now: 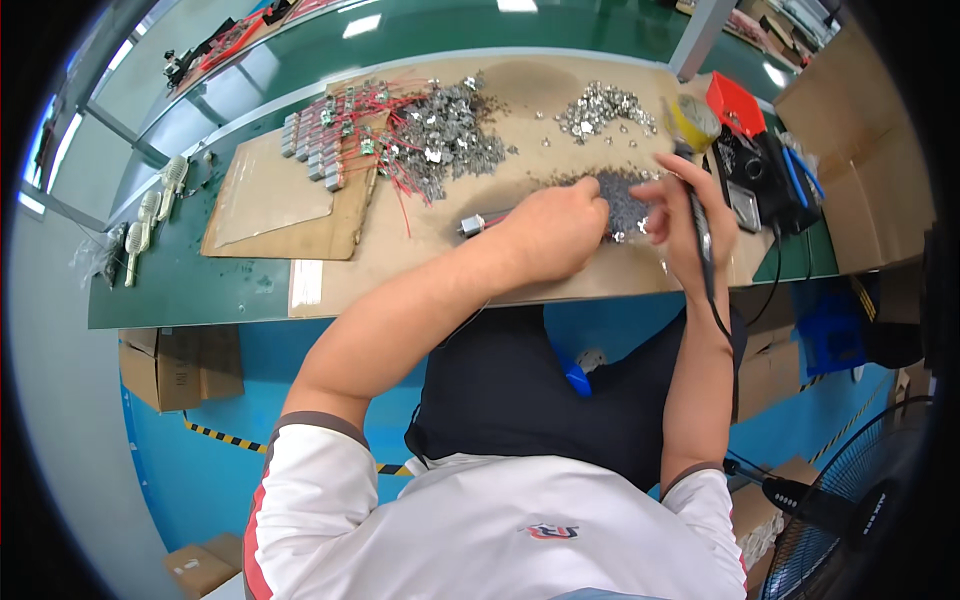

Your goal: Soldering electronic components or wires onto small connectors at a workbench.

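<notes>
My right hand (690, 220) grips a soldering iron (702, 235) by its dark handle, its cord running down past my wrist. My left hand (565, 225) is closed, thumb and fingers pinched together over a heap of small dark metal parts (625, 205); whatever it pinches is hidden. Just left of that hand lies a small silver motor (472, 226), with a bit of red wire beside it. At the upper left of the cardboard sheet are several grey motors (325, 165) with red wires (400, 190) and small green boards. Next to them is a big pile of grey metal pieces (455, 130).
A scatter of shiny metal pieces (605, 110) sits farther back. On the right stand a black soldering station (765, 175), a red bin (735, 103) and a yellow tape roll (692, 122). Cardboard (285, 190) lies at left. A black fan (850, 510) stands low right.
</notes>
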`<action>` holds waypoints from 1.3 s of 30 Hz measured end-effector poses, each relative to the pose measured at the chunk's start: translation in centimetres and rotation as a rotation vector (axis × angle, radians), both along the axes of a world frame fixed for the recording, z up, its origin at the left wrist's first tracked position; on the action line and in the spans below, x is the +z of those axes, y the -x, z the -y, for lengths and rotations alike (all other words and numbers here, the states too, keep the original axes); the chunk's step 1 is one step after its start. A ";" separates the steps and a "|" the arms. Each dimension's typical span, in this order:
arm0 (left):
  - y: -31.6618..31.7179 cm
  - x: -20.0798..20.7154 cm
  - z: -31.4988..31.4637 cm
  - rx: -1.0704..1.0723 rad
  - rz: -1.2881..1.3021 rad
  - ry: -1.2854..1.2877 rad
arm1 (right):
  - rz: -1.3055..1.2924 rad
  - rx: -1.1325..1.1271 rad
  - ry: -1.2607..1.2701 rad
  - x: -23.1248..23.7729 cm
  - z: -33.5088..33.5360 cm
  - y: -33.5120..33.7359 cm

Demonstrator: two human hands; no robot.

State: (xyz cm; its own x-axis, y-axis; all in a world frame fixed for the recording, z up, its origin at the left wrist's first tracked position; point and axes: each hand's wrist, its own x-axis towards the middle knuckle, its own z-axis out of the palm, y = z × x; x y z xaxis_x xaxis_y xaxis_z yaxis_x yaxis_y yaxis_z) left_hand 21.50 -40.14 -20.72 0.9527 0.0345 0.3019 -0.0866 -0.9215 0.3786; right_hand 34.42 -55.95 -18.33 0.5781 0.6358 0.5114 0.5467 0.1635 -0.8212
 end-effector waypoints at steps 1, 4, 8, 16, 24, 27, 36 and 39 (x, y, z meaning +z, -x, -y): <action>0.1 -0.1 0.0 0.017 -0.015 -0.013 | 0.029 0.014 0.077 0.6 -1.8 -0.3; -0.3 -0.7 0.1 -0.014 0.005 -0.007 | 0.129 0.197 0.127 0.3 -6.9 -2.4; -0.2 -0.9 0.3 0.013 -0.015 -0.003 | 0.208 0.323 0.161 0.3 -11.8 -2.6; -0.6 -0.5 0.1 -0.017 -0.012 0.012 | 0.343 0.524 0.326 -0.7 -16.2 -3.8; -0.2 0.3 0.0 -0.011 0.024 0.012 | 0.297 0.099 0.075 1.0 -7.6 -4.8; -0.1 0.3 0.1 -0.015 0.000 0.026 | 0.244 -0.021 -0.008 0.1 -2.3 -3.8; 0.1 0.4 0.2 0.038 -0.040 0.056 | 0.268 -0.019 0.035 -3.1 2.5 -1.9; -0.1 0.3 0.2 0.026 -0.035 0.059 | 0.413 -0.021 0.072 -3.0 2.9 -2.3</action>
